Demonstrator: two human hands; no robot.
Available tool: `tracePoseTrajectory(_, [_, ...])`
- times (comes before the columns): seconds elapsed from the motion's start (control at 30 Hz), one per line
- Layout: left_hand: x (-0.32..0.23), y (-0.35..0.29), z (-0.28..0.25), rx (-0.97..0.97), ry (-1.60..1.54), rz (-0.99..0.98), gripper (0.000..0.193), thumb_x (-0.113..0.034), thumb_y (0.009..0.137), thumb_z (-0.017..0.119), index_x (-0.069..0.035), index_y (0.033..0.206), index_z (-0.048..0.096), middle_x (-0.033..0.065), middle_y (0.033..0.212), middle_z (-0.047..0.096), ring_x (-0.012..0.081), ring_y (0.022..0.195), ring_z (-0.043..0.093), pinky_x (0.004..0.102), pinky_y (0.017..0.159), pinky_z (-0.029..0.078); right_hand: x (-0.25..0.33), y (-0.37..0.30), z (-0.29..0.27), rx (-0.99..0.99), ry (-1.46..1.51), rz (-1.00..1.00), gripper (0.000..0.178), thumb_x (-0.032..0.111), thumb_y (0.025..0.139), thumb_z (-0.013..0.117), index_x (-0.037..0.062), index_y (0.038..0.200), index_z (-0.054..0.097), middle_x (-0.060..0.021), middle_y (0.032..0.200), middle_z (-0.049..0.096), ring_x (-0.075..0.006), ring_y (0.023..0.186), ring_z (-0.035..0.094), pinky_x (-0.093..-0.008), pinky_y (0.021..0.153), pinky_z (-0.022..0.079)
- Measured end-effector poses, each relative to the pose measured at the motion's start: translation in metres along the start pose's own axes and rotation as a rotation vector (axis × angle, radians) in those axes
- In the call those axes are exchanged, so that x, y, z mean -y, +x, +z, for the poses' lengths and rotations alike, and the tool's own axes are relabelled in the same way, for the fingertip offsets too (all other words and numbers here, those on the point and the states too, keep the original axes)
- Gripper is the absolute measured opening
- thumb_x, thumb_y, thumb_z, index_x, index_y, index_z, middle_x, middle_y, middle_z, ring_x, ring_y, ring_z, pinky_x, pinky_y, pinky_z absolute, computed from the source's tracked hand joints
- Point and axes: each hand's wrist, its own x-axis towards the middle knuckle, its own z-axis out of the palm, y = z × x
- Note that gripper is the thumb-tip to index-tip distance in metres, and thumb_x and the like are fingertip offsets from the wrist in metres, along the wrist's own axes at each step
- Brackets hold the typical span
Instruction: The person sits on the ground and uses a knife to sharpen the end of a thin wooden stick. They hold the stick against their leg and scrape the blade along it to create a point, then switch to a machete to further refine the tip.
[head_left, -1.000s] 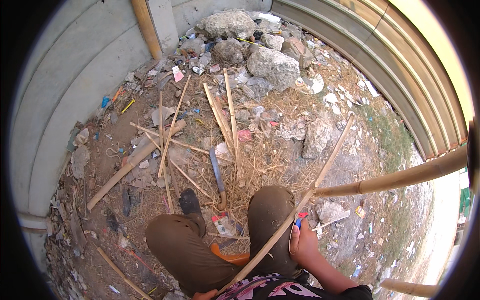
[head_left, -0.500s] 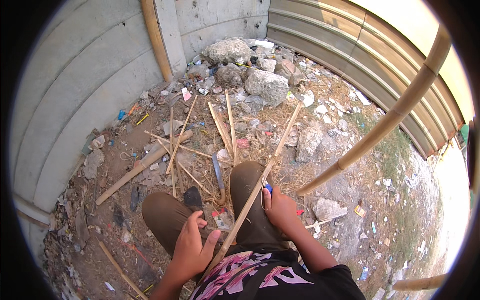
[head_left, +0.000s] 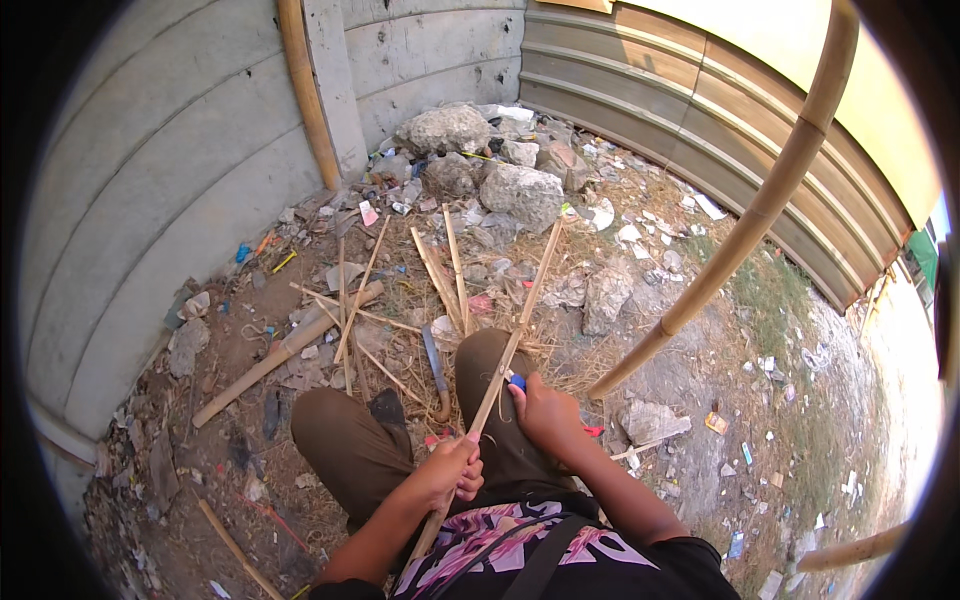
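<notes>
A long split bamboo strip (head_left: 525, 310) slants from my lap across my right thigh and out past the knee. My left hand (head_left: 452, 472) is closed around its lower part. My right hand (head_left: 550, 415) grips a small blue-handled knife (head_left: 517, 382), its tip against the strip's edge above the thigh; most of the handle is hidden in the fist. A thin curled shaving hangs beside the strip. Between my knees a large curved blade with a wooden handle (head_left: 440, 400) lies on the ground.
Several bamboo strips (head_left: 365, 290) and a thick bamboo piece (head_left: 290, 352) lie ahead to the left. A bamboo pole (head_left: 735, 245) slants up at the right. Rocks (head_left: 522, 192) and litter lie before the concrete wall (head_left: 180, 190) and metal fence (head_left: 680, 110).
My left hand, open beside the strip before, has closed around it. The strip's far end has shifted left, and my right hand with the knife has moved slightly left.
</notes>
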Motion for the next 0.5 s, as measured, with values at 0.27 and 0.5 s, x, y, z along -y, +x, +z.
tracePoseTrajectory(0.27, [0.027,-0.013,0.003,0.0,-0.097,0.039,0.044,-0.049,0.106,0.04,-0.012,0.082,0.035,-0.0032,0.058,0.026,0.0084,0.046,0.023,0.0259,0.044,0.021,0.004,0.002,0.01,-0.085,-0.047,0.006,0.039,0.041,0.101,0.05,0.004,0.09,0.052,-0.0172,0.056,0.062,-0.0384,0.048,0.063,-0.0483,0.044,0.049])
tracePoseTrajectory(0.5, [0.042,-0.039,-0.009,-0.021,-0.056,0.052,0.043,-0.047,0.106,0.041,-0.012,0.082,0.036,-0.0032,0.058,0.031,0.0073,0.047,0.026,0.0249,0.043,0.022,0.014,0.004,0.01,-0.054,-0.014,0.05,0.039,0.041,0.102,0.048,0.0029,0.094,0.052,-0.019,0.059,0.063,-0.0405,0.053,0.064,-0.051,0.048,0.049])
